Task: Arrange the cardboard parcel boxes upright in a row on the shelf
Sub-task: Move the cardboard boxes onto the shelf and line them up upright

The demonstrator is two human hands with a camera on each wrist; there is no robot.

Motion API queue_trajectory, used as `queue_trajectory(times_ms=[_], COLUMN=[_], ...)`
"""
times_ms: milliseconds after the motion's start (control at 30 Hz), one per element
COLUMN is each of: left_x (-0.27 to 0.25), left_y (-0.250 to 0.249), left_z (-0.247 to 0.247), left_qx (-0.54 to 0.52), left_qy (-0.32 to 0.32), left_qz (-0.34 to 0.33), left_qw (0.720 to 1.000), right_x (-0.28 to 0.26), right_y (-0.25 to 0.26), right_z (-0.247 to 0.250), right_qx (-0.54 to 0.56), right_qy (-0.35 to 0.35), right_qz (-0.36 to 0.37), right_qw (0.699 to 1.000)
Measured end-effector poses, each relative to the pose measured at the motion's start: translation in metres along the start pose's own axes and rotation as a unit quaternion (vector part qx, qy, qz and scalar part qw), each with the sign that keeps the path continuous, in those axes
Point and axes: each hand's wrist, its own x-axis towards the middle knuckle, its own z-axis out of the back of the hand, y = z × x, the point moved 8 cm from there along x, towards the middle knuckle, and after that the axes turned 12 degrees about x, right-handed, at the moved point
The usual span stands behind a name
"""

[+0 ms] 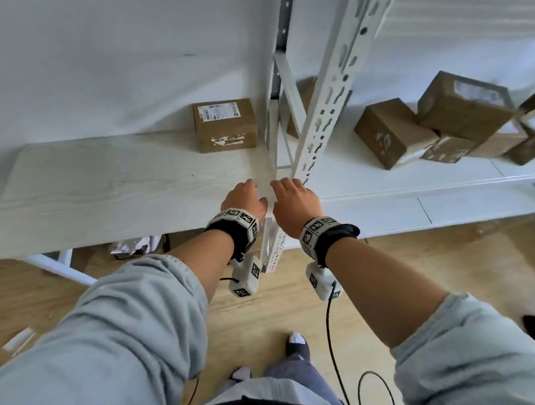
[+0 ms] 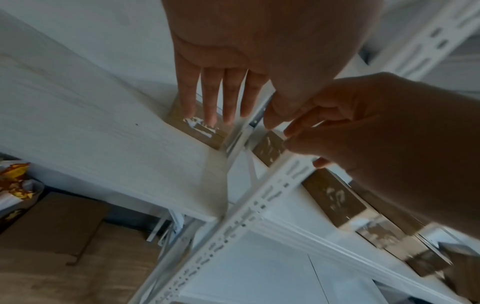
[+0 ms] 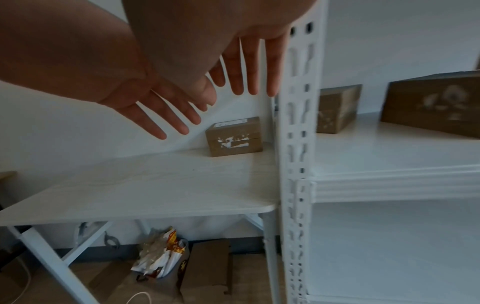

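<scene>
A white table (image 1: 104, 186) is seen left of the perforated white post (image 1: 325, 105), its right edge butted against it. Right of the post, a white shelf (image 1: 371, 174) runs off toward the frame edge. On this shelf, well right of the post, a jumble of cardboard boxes (image 1: 466, 111) is piled, tilted and leaning on one another, not in a row. A further box (image 3: 335, 111) is set just behind and right of the post, partly hidden by it. One labelled box (image 1: 224, 125) is stood flat on the table, just left of the post and near the wall. In front of the post, both hands are held over the table's front corner, close together and apart from every box. The left hand (image 1: 244, 199) is spread with fingers straight, nothing held. The right hand (image 1: 296, 201) is likewise empty, its fingers extended just beside the post.
</scene>
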Motion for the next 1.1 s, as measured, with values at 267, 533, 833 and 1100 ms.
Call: queue_trajectory(times_ms=[267,533,833,1100], left_x=[-0.034,-0.040,0.001,0.093], left_y=[-0.152,-0.342,-0.427,-0.448], left_z=[-0.045,-0.080,-0.094,-0.086], left_qx=[0.020,0.030,0.004,-0.011], left_qy=[-0.020,-0.010,0.004,-0.004], left_qz=[-0.054,-0.070,-0.017,0.002], left_qw=[0.998,0.997,1.000,1.000], right_x=[-0.065,-0.131,-0.139,-0.050], right_y=[-0.144,-0.321,-0.454,-0.484], right_z=[0.069,0.138,0.176,0.179], right_qx=[-0.032,-0.117,-0.081,-0.031], right_qy=[-0.054,-0.026,-0.071,-0.101], right_qz=[-0.022,0.001,-0.121,-0.141], right_qw=[0.998,0.993,0.987,0.984])
